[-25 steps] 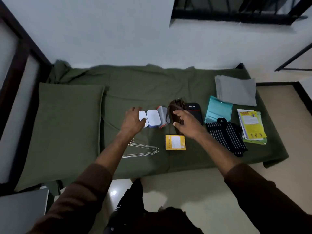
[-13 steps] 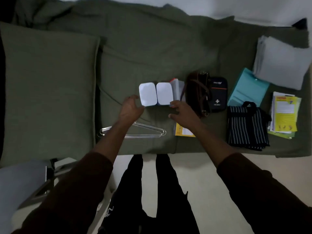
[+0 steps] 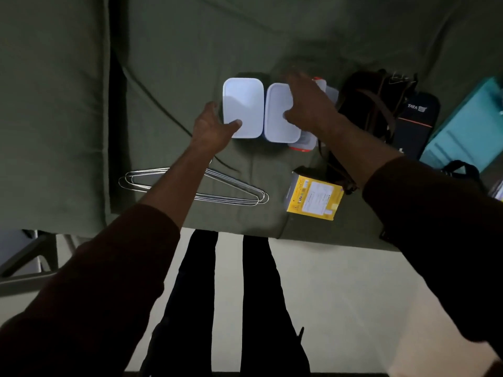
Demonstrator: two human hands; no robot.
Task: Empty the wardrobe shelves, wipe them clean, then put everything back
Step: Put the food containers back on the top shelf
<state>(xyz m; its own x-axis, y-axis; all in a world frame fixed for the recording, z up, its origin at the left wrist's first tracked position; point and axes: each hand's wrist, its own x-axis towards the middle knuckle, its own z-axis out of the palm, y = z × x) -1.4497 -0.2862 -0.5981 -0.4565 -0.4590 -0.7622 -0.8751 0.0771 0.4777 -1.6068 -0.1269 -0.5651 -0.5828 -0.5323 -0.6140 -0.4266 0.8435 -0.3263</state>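
Note:
Two white-lidded boxes stand side by side on the green bedsheet (image 3: 245,36). My left hand (image 3: 212,129) grips the left box (image 3: 243,102), thumb on the lid's near corner and fingers round its left side. My right hand (image 3: 310,104) lies over the right box (image 3: 276,129), thumb on the lid and fingers curled over its far right edge, slightly blurred. A third container with a red rim (image 3: 303,145) is mostly hidden under that hand.
Wire hangers (image 3: 239,194) lie under my left forearm. A yellow carton (image 3: 315,197) sits near the bed's front edge. To the right are a brown bag (image 3: 364,104), a dark pouch (image 3: 416,118) and a teal folder (image 3: 468,126). A green pillow (image 3: 51,104) fills the left.
I have leaned in over the bed. My left thumb has moved onto the left box's lid. My right hand has gone from the front of the boxes onto the right box.

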